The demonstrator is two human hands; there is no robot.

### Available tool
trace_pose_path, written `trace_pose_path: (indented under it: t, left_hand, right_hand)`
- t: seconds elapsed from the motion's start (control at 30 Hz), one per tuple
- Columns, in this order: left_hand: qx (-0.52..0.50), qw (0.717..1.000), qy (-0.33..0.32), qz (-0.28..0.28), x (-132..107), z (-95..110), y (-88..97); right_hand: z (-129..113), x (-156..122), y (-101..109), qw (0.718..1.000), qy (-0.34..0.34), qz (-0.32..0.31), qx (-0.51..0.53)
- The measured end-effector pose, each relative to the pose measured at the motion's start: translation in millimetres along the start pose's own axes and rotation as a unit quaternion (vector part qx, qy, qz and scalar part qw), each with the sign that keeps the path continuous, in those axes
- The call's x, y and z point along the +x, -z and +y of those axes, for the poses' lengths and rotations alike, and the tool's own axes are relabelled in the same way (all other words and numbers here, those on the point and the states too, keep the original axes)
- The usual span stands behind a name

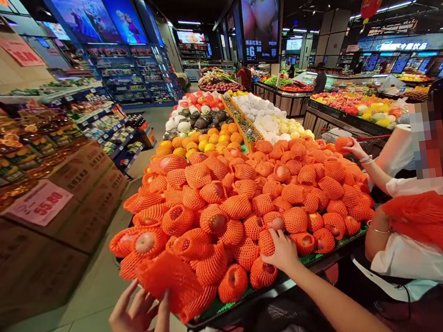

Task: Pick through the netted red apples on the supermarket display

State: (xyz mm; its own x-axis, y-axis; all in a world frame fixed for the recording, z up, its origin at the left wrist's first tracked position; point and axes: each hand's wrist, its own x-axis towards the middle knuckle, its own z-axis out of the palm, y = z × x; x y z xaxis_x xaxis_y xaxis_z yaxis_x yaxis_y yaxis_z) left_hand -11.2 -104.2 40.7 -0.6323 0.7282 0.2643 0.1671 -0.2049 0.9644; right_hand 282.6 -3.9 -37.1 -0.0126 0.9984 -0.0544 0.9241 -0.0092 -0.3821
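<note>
A large heap of apples in orange foam nets [248, 189] fills the stand in front of me. At the heap's near left corner, my left hand [141, 318] has its thumb and fingers around a loose, flattened orange foam net [169, 283]; no fruit shows in it. My right hand [283, 252] reaches to the heap's front edge, its fingers closed on a netted apple [266, 243]. Just beside it lie another netted apple [263, 274] and, further left, one with its net's open end facing me [233, 283].
To the right, a co-worker's hand [350, 145] holds a netted apple; a bundle of orange nets [434, 220] hangs by that person's arm. Cartons [66, 217] with bottles on top stand at left. Oranges [202, 140] and pale wrapped fruit [261, 110] lie behind the heap.
</note>
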Motion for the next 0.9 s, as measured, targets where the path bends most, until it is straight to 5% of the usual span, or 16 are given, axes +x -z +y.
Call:
trace_pose_path:
  t: [0.2, 0.47, 0.57, 0.77, 0.9]
  left_hand:
    - [-0.014, 1.0, -0.026, -0.007, 8.5, 0.3, 9.7]
    - [-0.017, 0.999, -0.019, -0.038, 17.2, 0.0, -0.7]
    - [-0.016, 0.998, -0.046, -0.048, 13.9, 5.5, -11.3]
    - [-0.011, 0.998, 0.029, -0.053, 15.7, 19.0, -30.2]
    - [-0.001, 0.997, -0.001, -0.076, 18.5, 13.4, -37.2]
  right_hand:
    - [34.5, 14.2, 23.0, 0.986, -0.003, 0.048, 0.162]
    - [101.2, 14.6, 77.8, 0.944, -0.037, 0.208, 0.255]
    - [88.8, 4.2, 62.7, 0.949, 0.012, 0.187, 0.253]
    - [31.3, -10.8, -0.2, 0.97, 0.166, 0.074, 0.161]
    - [23.3, -17.8, -15.8, 0.989, 0.146, 0.018, -0.01]
